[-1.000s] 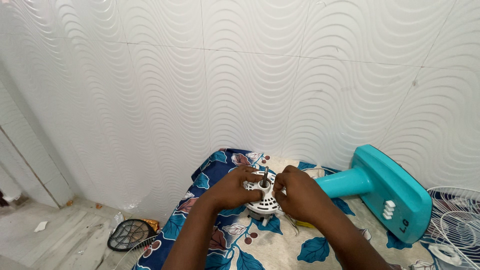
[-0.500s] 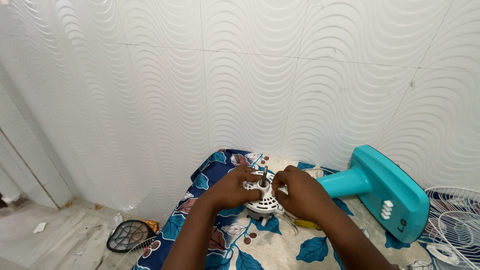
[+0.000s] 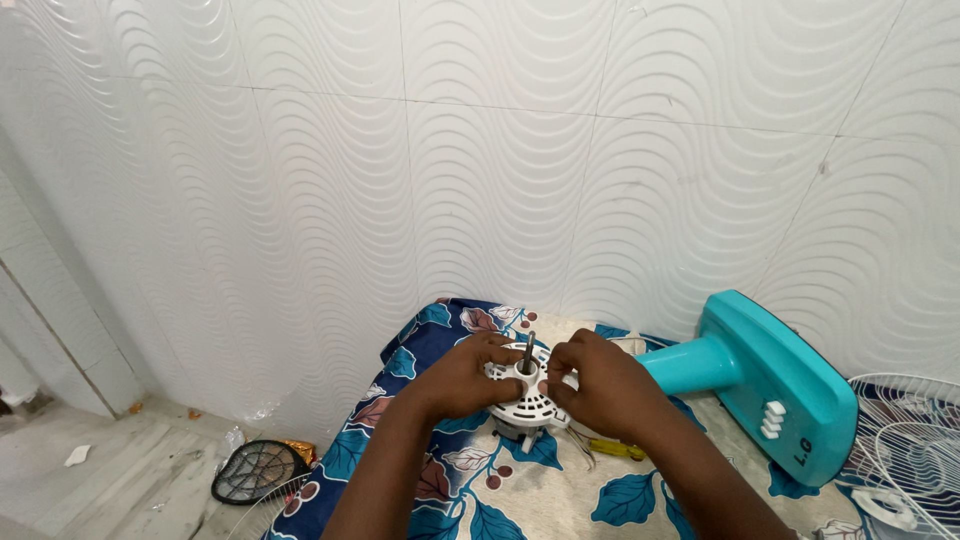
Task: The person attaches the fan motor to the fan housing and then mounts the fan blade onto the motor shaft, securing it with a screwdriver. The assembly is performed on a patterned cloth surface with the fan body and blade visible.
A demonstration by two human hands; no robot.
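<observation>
Head view: a white vented motor (image 3: 527,397) is being held on a floral cloth (image 3: 520,490), its shaft (image 3: 528,352) standing upright; the left hand (image 3: 462,381) is being kept curled over the motor's left rim, fingers closed on it; the right hand (image 3: 600,386) is being kept on the right rim, fingertips pinched at the top face; a teal fan base (image 3: 765,385) is lying just right; a wire grille (image 3: 915,455) is seen at far right; a round mesh racket (image 3: 255,470) is lying on the floor.
</observation>
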